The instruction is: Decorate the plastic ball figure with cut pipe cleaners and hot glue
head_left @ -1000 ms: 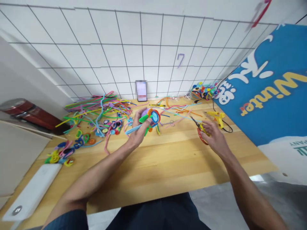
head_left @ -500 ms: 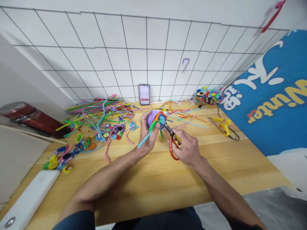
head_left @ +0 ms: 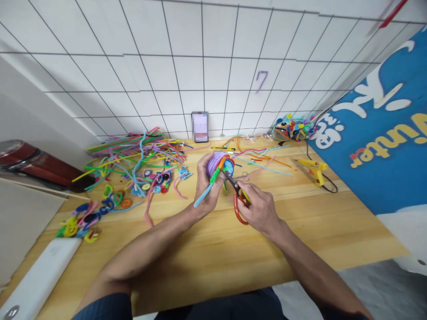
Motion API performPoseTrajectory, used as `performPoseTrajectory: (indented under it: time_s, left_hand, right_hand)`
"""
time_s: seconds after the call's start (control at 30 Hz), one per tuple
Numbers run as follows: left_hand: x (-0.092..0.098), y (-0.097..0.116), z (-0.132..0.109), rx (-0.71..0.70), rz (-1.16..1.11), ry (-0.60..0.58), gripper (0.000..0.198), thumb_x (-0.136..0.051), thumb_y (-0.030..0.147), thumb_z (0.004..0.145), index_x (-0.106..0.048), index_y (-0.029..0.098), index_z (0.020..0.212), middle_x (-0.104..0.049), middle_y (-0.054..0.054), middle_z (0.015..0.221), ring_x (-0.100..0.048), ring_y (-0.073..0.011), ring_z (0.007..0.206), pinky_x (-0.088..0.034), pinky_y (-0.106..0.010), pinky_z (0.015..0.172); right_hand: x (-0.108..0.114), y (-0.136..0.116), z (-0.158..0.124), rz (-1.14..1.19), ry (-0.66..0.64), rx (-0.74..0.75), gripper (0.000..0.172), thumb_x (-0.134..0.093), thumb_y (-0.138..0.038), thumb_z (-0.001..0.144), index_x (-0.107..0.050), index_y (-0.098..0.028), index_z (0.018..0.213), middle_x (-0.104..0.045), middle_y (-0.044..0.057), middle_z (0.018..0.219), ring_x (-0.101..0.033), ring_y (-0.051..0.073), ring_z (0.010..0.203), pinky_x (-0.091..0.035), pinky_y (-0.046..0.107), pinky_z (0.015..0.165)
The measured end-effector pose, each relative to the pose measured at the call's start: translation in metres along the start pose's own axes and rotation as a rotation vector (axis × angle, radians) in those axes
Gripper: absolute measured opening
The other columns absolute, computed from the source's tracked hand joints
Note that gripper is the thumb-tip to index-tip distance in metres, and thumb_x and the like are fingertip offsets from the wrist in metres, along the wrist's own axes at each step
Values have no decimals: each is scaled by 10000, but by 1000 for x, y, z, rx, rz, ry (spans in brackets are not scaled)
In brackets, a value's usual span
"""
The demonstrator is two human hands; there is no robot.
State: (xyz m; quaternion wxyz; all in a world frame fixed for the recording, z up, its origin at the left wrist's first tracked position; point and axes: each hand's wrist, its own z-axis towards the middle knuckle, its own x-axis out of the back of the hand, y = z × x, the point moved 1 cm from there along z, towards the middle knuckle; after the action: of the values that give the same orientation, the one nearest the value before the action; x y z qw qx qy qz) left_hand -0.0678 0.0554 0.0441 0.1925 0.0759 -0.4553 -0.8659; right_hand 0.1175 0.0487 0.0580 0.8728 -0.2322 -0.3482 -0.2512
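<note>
In the middle of the head view, my left hand (head_left: 206,189) is closed around a ball-like craft piece of coiled pipe cleaners (head_left: 215,163), purple on the left with orange, green and blue strands on the right. A light blue pipe cleaner (head_left: 203,195) sticks out from it, down past my palm. My right hand (head_left: 262,205) grips scissors (head_left: 240,208) with red and yellow handles. The scissor tips touch or lie very close to the green strand by my left thumb; whether the blades are apart is too small to tell.
Tangled pipe cleaners (head_left: 133,153) spread over the wooden table (head_left: 207,253) at back left. Loose coiled pieces (head_left: 80,220) and a white box (head_left: 43,275) lie nearer. A dark red flask (head_left: 43,164) stands far left, a phone (head_left: 200,127) leans on the wall, a yellow glue gun (head_left: 315,170) lies right.
The camera view has tilted upward slightly. The scissor tips have shifted a little against the ball, toward the green strand; both hands keep their holds.
</note>
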Motion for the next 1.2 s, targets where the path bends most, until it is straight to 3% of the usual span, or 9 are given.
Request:
performPoseTrajectory:
  time_s: [0.47,0.77,1.2]
  left_hand:
    - [-3,-6,-5,14,39,-16,590,-632,541,998,-456,278,1496,-519,-126,1530,-521,-317,1445,-443,-519,1233]
    - [-4,-3,-8,38,7,-15,548,-639,533,1005,-477,341,1492,-527,-103,1525,-520,-302,1447,-441,-549,1249]
    - [-3,0,-9,85,1,-42,540,-646,525,1002,-486,322,1476,-522,-109,1539,-507,-307,1466,-423,-563,1257]
  right_hand:
    - [-8,-2,-9,36,-12,-64,388,-574,-160,943,-637,-198,1324,-762,43,845,-722,196,695,-562,301,624]
    - [-12,-3,-12,62,0,-71,378,-553,-175,984,-622,-199,1355,-802,83,961,-767,223,791,-619,328,690]
    - [-16,-6,-15,151,28,-55,375,-528,-141,992,-615,-188,1355,-811,111,1032,-789,237,883,-643,344,759]
